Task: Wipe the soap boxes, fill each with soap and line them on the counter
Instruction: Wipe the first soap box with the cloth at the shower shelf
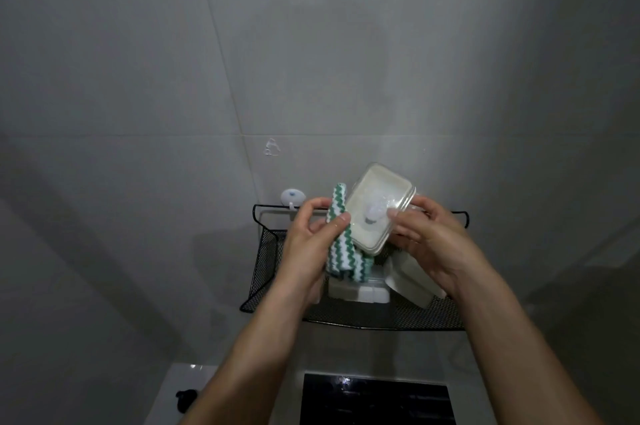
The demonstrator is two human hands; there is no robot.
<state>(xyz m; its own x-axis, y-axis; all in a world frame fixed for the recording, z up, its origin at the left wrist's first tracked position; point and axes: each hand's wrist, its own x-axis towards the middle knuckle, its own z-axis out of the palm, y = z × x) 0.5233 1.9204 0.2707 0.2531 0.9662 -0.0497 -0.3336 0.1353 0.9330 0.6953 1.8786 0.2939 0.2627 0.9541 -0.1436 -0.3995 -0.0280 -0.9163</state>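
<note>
A white rectangular soap box (372,197) is held tilted above the black mesh shelf, its broad face toward me with a clear round suction piece on it. My right hand (424,237) grips its right end, fingers curled round the edge. My left hand (313,239) pinches a green-and-white zigzag cloth (341,237) against the box's left edge; the cloth hangs down below the hand. Two more white soap boxes lie in the shelf below: one (360,291) flat in the middle, another (415,280) leaning at the right, partly hidden by my right wrist.
The black wire-mesh shelf (266,261) is fixed to a grey tiled wall. A white round hook (292,197) sticks to the wall at its upper left. Below lie a white counter (187,379) with a small black object (185,397) and a dark basin (377,400).
</note>
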